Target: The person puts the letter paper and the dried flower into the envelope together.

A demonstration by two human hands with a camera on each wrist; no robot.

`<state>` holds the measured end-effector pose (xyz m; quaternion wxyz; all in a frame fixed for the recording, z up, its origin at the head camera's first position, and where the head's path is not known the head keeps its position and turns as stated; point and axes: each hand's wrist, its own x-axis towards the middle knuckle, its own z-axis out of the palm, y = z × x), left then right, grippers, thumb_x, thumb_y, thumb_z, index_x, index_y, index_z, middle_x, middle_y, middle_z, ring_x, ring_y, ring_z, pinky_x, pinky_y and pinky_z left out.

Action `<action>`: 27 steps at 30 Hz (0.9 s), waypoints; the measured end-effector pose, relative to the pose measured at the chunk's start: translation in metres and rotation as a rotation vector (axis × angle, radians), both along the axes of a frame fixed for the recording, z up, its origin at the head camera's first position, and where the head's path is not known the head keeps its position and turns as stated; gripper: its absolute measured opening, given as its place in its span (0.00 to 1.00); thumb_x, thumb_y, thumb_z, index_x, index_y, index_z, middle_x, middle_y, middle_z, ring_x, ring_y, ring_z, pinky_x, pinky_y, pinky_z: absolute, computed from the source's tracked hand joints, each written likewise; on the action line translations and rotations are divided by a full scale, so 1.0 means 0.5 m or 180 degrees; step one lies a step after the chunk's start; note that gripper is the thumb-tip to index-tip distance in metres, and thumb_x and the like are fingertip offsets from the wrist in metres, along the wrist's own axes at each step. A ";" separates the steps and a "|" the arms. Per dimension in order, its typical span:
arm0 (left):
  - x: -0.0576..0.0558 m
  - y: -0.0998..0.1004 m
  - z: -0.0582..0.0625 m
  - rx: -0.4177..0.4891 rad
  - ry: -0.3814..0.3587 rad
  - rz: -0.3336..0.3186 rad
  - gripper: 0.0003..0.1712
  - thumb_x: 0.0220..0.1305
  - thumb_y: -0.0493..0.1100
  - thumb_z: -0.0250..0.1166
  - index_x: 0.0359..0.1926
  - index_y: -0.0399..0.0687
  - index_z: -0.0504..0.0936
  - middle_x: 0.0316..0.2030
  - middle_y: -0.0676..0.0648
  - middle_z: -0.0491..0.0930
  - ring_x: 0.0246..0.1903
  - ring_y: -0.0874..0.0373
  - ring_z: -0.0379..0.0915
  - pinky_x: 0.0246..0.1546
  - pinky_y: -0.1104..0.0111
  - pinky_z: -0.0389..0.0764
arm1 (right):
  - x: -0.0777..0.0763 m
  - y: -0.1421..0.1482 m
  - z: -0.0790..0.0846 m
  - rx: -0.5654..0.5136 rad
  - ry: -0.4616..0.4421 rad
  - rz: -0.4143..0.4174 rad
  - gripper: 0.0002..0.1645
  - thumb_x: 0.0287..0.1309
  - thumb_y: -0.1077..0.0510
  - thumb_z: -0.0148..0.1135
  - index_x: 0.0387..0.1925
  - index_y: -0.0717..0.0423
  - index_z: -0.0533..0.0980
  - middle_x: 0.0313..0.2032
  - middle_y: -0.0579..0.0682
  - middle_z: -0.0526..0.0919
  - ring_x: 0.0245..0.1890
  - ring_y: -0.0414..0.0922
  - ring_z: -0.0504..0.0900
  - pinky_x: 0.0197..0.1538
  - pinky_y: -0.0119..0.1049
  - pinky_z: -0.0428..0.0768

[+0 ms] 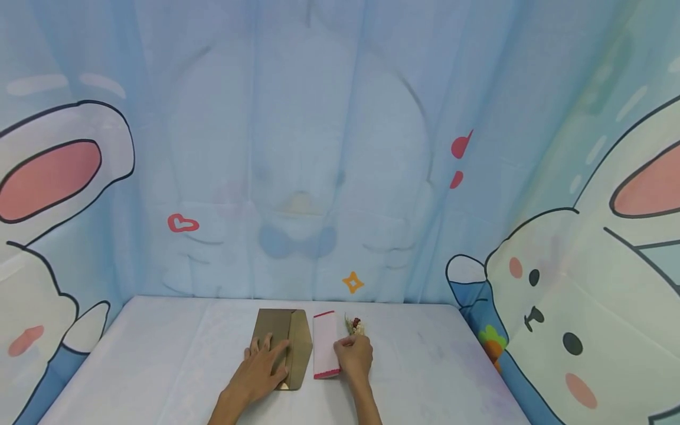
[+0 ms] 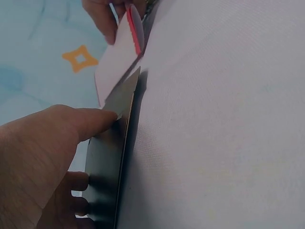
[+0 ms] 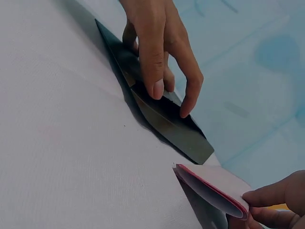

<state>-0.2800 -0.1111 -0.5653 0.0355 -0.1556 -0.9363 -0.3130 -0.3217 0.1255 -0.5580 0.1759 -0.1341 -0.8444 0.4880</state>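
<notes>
Partly, the right hand (image 1: 355,356) pinching pink paper (image 1: 325,342) hides small flowers (image 1: 356,326).

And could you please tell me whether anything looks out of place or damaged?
Nothing stands out; no spill or damage shows. The red-edged pink card gapes at one end and the olive-brown envelope has its flap open, but that seems ordinary: the right hand pinches the card, the left hand rests on the envelope.
</notes>
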 end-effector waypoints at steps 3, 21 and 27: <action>0.000 -0.001 -0.002 0.0019 -0.0029 0.0002 0.34 0.74 0.49 0.71 0.76 0.50 0.74 0.77 0.21 0.64 0.75 0.08 0.51 0.72 0.21 0.59 | 0.002 -0.002 0.000 -0.0216 -0.0083 -0.0023 0.05 0.57 0.68 0.76 0.28 0.65 0.86 0.24 0.54 0.83 0.26 0.46 0.77 0.29 0.35 0.73; -0.002 -0.002 -0.001 0.0088 -0.0081 0.0037 0.33 0.75 0.48 0.70 0.77 0.51 0.74 0.79 0.22 0.63 0.77 0.09 0.49 0.74 0.21 0.56 | 0.001 -0.028 -0.016 -0.1094 -0.0234 0.0059 0.04 0.61 0.68 0.73 0.35 0.69 0.88 0.27 0.54 0.87 0.24 0.41 0.79 0.24 0.29 0.76; -0.002 -0.001 0.002 0.0123 -0.0158 0.0038 0.34 0.75 0.49 0.69 0.78 0.53 0.73 0.80 0.24 0.62 0.78 0.11 0.47 0.75 0.21 0.54 | 0.006 -0.048 -0.017 -0.1088 -0.0290 0.0144 0.04 0.62 0.67 0.74 0.36 0.67 0.88 0.28 0.54 0.88 0.25 0.42 0.81 0.24 0.31 0.79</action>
